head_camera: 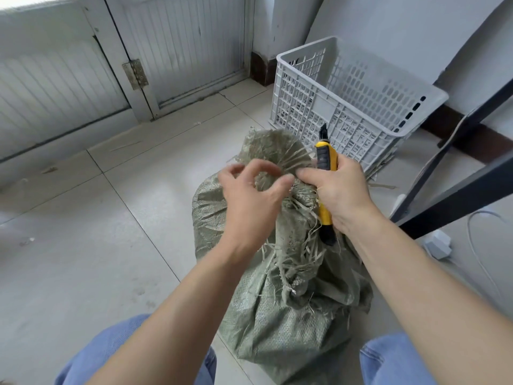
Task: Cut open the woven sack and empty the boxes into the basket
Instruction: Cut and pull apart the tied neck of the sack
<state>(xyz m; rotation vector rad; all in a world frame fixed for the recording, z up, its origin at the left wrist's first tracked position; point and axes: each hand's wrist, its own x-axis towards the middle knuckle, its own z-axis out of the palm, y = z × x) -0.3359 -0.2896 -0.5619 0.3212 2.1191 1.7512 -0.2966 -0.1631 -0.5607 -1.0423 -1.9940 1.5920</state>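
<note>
A grey-green woven sack [280, 326] stands on the tiled floor between my knees, its neck bunched and tied, with frayed strands hanging down. My left hand [249, 198] is at the gathered neck, thumb and fingers pinching at the frayed top. My right hand [337, 190] grips a yellow and black utility knife [325, 162], blade end pointing up and away, while its index finger also presses on the sack's neck. A white perforated plastic basket [327, 107] sits on the floor just beyond the sack, to the right. No boxes are visible; the sack hides its contents.
A white slatted door [180, 51] fills the back left. Dark metal table legs [455, 198] slant down at the right. A white power adapter [438, 244] and cable [477, 257] lie on the floor beside them. Loose sack strands litter the tiles near the basket.
</note>
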